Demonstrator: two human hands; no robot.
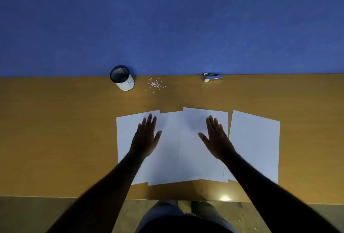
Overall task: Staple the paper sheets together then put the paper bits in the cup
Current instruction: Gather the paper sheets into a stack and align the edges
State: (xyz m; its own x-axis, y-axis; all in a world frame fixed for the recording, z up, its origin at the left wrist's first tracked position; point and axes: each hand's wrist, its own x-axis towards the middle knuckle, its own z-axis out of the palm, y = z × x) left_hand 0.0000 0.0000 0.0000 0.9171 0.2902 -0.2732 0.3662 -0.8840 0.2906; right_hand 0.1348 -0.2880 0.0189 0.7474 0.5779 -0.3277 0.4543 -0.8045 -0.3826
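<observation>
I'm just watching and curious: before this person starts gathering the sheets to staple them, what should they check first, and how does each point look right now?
1. Both hands free: ok. The left hand and right hand lie flat with straight fingers, holding nothing.
2. Sheets stacked for stapling: not ok. They lie fanned out; the rightmost sits apart.
3. Stapler within sight: ok, at the desk's far edge, untouched.
4. Stapler loaded: cannot tell.
5. Cup upright and open: ok.
6. Paper bits in the cup: not ok; they lie scattered beside it.

White paper sheets (255,139), ochre table (55,130), blue wall (167,18)
</observation>
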